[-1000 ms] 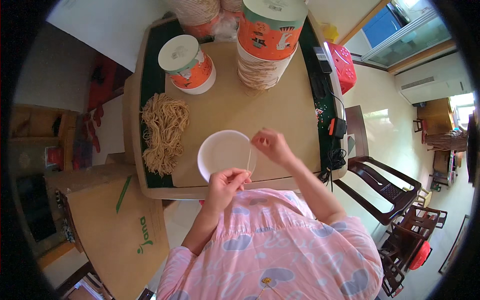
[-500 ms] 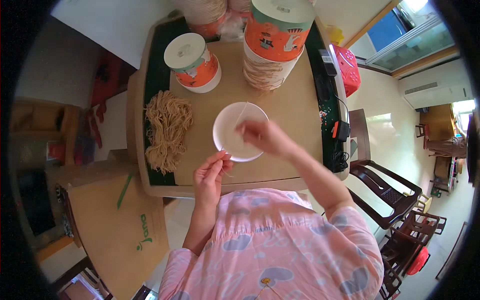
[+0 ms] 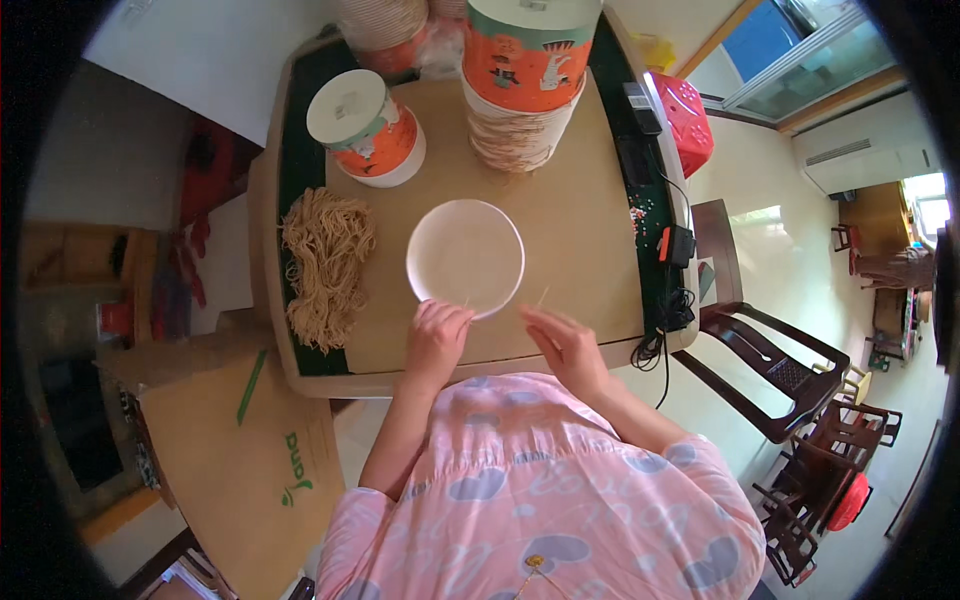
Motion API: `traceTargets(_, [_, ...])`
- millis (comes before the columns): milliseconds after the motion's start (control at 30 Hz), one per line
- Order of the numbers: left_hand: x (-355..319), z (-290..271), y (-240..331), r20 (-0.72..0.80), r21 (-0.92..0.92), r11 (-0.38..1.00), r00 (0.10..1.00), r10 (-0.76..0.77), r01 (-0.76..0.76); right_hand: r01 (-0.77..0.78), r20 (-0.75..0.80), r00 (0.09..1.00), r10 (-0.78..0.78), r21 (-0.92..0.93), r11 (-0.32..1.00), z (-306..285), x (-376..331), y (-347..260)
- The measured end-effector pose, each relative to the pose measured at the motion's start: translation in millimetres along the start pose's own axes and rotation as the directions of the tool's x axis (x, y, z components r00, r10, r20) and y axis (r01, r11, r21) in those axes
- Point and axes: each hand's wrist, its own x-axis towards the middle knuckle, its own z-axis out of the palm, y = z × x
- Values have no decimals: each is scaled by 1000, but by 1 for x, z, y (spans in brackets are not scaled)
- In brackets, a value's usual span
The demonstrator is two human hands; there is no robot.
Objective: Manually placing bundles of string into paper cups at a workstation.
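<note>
A white paper bucket (image 3: 465, 250) stands mouth up near the table's front edge, its pale inside showing. At its near-left rim my left hand (image 3: 440, 338) is closed, fingers curled over the edge, with a short bit of pale string by the fingertips. To the right of the bucket and apart from it, my right hand (image 3: 568, 350) pinches a thin pale string (image 3: 543, 296) that sticks up from the fingertips. Further left lies a bundle of beige string (image 3: 330, 265).
An upturned orange and green paper bucket (image 3: 372, 130) and a taller stack of such buckets (image 3: 525, 90) stand at the back. Cables and a black-and-orange adapter (image 3: 677, 245) lie along the right edge. A cardboard box (image 3: 235, 430) is at the left; a dark chair (image 3: 770, 370) stands right.
My right hand has moved out of the bucket's mouth, toward me and to the right. My left hand has closed over the rim. The view has shifted slightly.
</note>
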Motion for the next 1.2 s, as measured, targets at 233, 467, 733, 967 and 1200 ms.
traceTargets(233, [22, -1, 20, -9, -172, 961, 975, -221, 216, 69, -186, 977, 107, 744, 665, -9, 25, -36])
traceTargets(467, [10, -12, 25, -162, -254, 951, 961, -224, 178, -300, 180, 949, 258, 760, 576, 13, 26, 7])
traceTargets(733, [8, -44, 55, -103, 67, 989, 987, -121, 128, -434, 260, 892, 369, 717, 546, 28, 0, 39])
traceTargets(967, [40, 20, 35, 256, -45, 985, 955, -151, 168, -406, 170, 902, 397, 646, 646, 30, 0, 53])
traceTargets(1200, [48, -19, 28, 128, -486, 803, 937, -324, 344, -257, 27, 930, 367, 762, 595, 41, 33, 29])
